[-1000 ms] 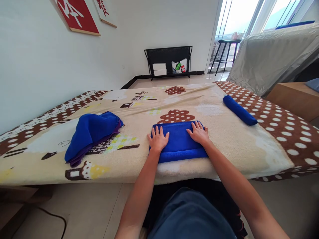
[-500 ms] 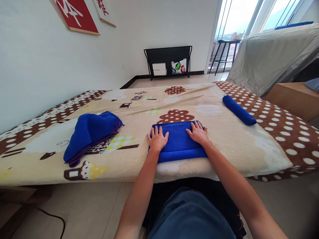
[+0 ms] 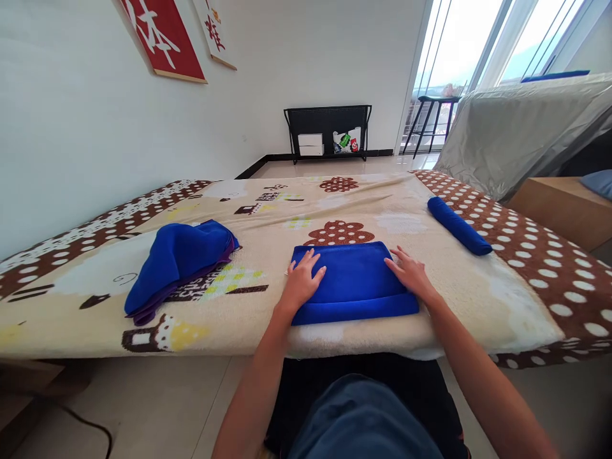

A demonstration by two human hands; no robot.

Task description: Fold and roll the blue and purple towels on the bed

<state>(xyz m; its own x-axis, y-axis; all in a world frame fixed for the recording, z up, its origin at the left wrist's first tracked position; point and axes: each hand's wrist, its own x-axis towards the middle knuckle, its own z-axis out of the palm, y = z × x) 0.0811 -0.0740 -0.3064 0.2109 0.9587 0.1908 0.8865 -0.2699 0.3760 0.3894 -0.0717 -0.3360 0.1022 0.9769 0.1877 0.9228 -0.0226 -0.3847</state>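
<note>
A folded blue cloth (image 3: 356,277), much like a towel, lies flat near the front edge of the patterned blanket. A fold runs along its near side. On the cloth's left part rests my left hand (image 3: 303,279), its fingers spread. My right hand (image 3: 408,271) is at the cloth's right edge, fingers stretched out and apart, with the fingertips by the border. To the right lies a rolled blue cloth (image 3: 459,226). A crumpled heap of blue cloth (image 3: 179,261) with purple cloth (image 3: 148,314) beneath it sits to the left.
The cream and brown blanket (image 3: 268,331) covers a wide, low surface before me. Beyond it stand a black rack (image 3: 329,118) and a dark stool (image 3: 433,121). A brown box (image 3: 554,204) and a plastic-covered piece of furniture (image 3: 516,134) are at the right.
My right hand has slid from the cloth's top right corner to its right edge. My left hand still lies on the left part. The view has tilted slightly upward.
</note>
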